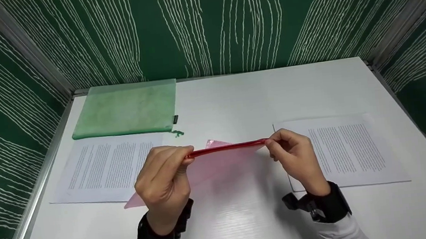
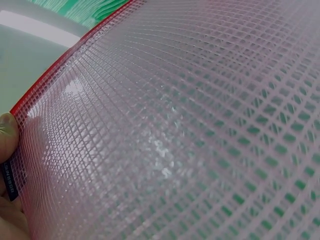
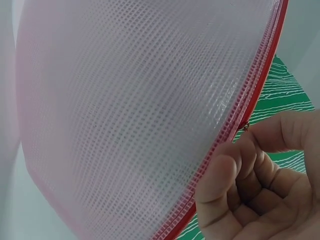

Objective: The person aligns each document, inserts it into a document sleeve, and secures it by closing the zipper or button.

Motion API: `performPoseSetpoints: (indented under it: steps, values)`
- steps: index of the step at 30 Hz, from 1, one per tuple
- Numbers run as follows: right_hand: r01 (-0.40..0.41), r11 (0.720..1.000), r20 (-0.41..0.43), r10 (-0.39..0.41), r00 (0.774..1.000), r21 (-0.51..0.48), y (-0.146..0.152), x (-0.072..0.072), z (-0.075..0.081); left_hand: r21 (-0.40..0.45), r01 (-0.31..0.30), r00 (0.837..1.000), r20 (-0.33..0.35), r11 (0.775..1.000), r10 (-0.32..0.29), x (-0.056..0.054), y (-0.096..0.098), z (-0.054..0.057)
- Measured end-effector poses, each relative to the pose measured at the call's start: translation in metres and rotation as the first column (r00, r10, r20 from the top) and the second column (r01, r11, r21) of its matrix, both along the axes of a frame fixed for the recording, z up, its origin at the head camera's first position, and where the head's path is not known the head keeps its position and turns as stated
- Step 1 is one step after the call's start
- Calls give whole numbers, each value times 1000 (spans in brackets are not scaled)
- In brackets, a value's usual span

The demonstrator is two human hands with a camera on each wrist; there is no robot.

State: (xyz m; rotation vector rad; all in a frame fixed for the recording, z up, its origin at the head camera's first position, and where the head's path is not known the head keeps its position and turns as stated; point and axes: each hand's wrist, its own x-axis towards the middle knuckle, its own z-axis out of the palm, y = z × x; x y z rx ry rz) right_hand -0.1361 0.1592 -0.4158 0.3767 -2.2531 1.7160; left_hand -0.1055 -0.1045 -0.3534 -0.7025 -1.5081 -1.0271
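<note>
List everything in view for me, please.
White table: 1, white, across middle
Flat pink mesh pouch: 1, pink, red zipper, over table
Flat green pouch: 1, green, table's far left
Printed paper sheets or stacks: 2, white, table's left and right
Streaked green walls: 3, green-white, around table
Grey frame: 1, grey, around table
Black wrist straps: 2, black, table's near side
White sleeves: 2, white, below straps
Left hand, right hand: 2, bare, holding zipper

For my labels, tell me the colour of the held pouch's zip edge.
The zip edge is red, seen best in the right wrist view.
</note>
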Motion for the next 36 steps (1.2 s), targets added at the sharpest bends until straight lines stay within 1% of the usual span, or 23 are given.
performPoseSetpoints:
  steps: [11,19,29,36]
  values:
    - [16,1000,24,-16,1000,1,4,-2,1,29,-23,1000,4,999,23,0,-1,1]
    - [15,1000,5,-15,1000,12,4,-2,-1,21,-19,1000,4,1000,19,1,-2,1]
    - [37,999,14,-37,999,16,7,-4,-3,44,-31,999,-27,999,32,0,-2,3]
    - [80,997,11,-80,997,19,10,-8,-5,80,-26,998,-48,996,30,0,-4,3]
